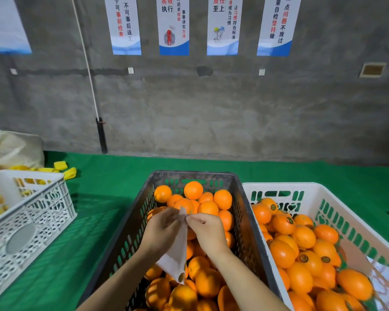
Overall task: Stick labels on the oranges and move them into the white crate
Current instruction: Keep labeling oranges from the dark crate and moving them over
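**Grey concrete wall [211, 108] at back, green cloth tabletop [112, 176] in front**

Wall carries a row of white-and-blue posters [174, 25] w/ Chinese text. A white cord runs down the wall to a black bar [101, 135] standing at the tabletop's far edge.

Centre of tabletop: dark grey slotted plastic crate [195, 175], piled w/ bare-skinned oranges [193, 190]. Just beside it on the R sits the white slotted plastic crate [301, 186]. Can't tell whether the two rims touch. It holds labelled oranges [281, 226], several showing small round dark stickers [290, 220] on top.

Both hands are over the dark crate, approx. mid-length. Left hand [161, 231] has its fingers curled round a white paper backing strip [177, 252]. The strip hangs down btwn the two forearms, w/ one round sticker at its lower end. Right hand [209, 232] meets it at the strip's upper edge. Its fingers [193, 218] are narrow, thumb and forefinger pinched on the paper right next to the left fingertips. Whether a sticker sits in that pinch is too small to tell. Neither hand touches an orange.

Far L: white lattice plastic crate [43, 212] w/ yellow pieces inside. Behind it lie a pale sack [14, 147] and loose yellow foam sleeves [65, 168] on the cloth.
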`<state>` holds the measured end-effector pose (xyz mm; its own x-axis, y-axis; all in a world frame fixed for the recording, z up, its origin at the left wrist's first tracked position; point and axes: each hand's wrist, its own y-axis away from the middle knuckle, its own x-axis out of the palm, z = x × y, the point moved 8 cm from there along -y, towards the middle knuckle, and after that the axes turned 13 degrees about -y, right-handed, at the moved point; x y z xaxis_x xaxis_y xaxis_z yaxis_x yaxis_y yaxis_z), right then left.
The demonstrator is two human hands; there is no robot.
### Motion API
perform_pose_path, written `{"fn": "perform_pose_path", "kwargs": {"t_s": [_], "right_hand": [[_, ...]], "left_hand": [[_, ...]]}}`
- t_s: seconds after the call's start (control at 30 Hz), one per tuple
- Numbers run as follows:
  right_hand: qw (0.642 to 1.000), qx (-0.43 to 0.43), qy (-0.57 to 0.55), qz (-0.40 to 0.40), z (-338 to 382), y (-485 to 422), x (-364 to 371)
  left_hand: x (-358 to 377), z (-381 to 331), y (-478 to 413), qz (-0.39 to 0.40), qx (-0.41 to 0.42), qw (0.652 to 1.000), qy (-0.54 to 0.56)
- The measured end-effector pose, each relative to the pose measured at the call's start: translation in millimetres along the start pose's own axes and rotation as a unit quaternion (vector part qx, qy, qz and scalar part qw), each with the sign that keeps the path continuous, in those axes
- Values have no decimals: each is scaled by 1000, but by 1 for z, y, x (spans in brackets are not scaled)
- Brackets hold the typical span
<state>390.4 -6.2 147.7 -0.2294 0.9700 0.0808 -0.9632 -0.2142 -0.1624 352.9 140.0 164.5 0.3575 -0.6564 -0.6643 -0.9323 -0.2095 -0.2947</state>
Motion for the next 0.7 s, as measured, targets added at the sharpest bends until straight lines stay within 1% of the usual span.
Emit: {"fn": "perform_pose_path", "kwargs": {"t_s": [0.13, 0.2, 0.27, 0.33, 0.4, 0.43, 0.47, 0.5, 0.53, 0.57, 0.6, 0.63, 0.7], "right_hand": [[993, 65, -97, -10, -6, 1, 1], [989, 85, -118, -34, -10, 1, -4], [994, 63, -54, -76, -10, -1, -15], [993, 42, 19, -108, -11, -1, -23], [994, 30, 42, -100, -11, 0, -23], [994, 25, 67, -79, -10, 0, -19], [992, 22, 120, -43, -9, 1, -12], [981, 23, 190, 4, -11, 3, -2], [961, 25, 271, 57, -15, 8, 8], [930, 24, 350, 108, -20, 14, 18], [900, 23, 406, 156, -26, 20, 26], [880, 25, 432, 197, -32, 26, 32], [852, 36, 454, 259, -41, 35, 40]], "left_hand": [[-2, 1, -1, -10, 4, 1000, 3], [-1, 1, -3, -12, 5, 1000, -2], [-3, 4, -3, -26, -6, 1000, -2], [-8, 11, -3, -56, -34, 998, -1], [-11, 15, -3, -75, -54, 996, -5], [-12, 17, -3, -79, -61, 995, -7], [-13, 19, -4, -84, -67, 994, -10], [-14, 20, -4, -92, -71, 993, -18], [-17, 22, -4, -101, -75, 992, -28], [-19, 24, -4, -109, -81, 990, -36], [-20, 26, -4, -113, -89, 989, -36], [-22, 27, -4, -115, -96, 988, -31], [-23, 30, -5, -116, -101, 988, -20]]}}
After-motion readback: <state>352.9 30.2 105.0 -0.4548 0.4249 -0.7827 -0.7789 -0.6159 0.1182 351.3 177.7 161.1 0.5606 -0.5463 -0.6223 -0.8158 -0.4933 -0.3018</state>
